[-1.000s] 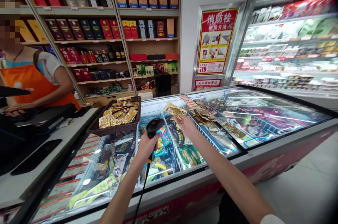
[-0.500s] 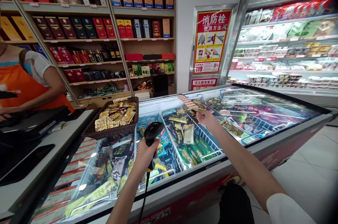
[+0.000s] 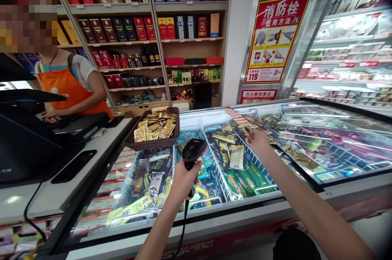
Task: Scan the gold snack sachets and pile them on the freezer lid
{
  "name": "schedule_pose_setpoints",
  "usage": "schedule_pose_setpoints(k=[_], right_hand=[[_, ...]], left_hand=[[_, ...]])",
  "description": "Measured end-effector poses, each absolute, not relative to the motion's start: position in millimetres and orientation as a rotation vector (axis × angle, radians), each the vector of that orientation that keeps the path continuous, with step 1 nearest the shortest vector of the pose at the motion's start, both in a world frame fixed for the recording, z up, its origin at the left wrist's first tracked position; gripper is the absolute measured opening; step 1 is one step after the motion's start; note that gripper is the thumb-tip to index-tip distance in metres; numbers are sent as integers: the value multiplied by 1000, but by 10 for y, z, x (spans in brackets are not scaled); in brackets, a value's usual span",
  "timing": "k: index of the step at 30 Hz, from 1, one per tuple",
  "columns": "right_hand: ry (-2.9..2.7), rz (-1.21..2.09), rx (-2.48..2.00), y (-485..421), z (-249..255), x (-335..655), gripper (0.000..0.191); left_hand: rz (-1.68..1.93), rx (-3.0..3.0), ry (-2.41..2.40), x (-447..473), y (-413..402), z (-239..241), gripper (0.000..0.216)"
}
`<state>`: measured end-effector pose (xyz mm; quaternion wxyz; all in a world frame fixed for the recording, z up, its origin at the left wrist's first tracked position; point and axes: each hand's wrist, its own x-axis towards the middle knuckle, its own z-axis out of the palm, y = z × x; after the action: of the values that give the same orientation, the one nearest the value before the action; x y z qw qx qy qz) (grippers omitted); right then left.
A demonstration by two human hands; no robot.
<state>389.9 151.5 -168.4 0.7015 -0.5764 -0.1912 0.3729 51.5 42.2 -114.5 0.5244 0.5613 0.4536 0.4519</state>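
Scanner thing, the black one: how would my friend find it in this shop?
Find the long glass-topped freezer chest across the shop's middle. Above it, in front of the brown basket, the left hand grips the scanner. It is black with a dangling cord, unlike the colourful wrappers beneath.

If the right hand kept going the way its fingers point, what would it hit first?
Probably the gold packets lying on the freezer lid: the right hand is right at their edge, though depth is hard to judge.
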Motion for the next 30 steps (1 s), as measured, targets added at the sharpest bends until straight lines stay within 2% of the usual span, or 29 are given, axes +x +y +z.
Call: schedule_pose_setpoints(k=[3,6,13,17,19,23,25,27,30], right_hand=[[-418,857,-1309,1671,-1617,3281,2],[-603,879,-1268,1858,-1525,2549,11],[-1792,683,-1340,2727,-1242,1297,9],[-2090,667,-1602,3273,-1243,857,45],[-2128,601,-1698,3418,-1309,716,50],[-2315,439,-1677,3440,-1427,678,45],[-2408,367,-1608,3362,-1414,744,36],[-2331,321,-1613,3255,-1343,828,24],[-2017,326,-1670,3072,-1175,980,26]], left_hand=[[1077,1365,1117,423,423,-1146,27],[1064,1366,1176,282,408,-1137,28],[1074,1292,1287,-108,286,-1173,35],[1068,1150,1350,-416,283,-1408,42],[1070,1073,1387,-547,277,-1525,45],[1128,1015,1396,-620,253,-1584,45],[1152,1010,1382,-572,247,-1532,43],[1148,1014,1356,-499,237,-1467,40],[1190,1017,1309,-379,193,-1404,39]])
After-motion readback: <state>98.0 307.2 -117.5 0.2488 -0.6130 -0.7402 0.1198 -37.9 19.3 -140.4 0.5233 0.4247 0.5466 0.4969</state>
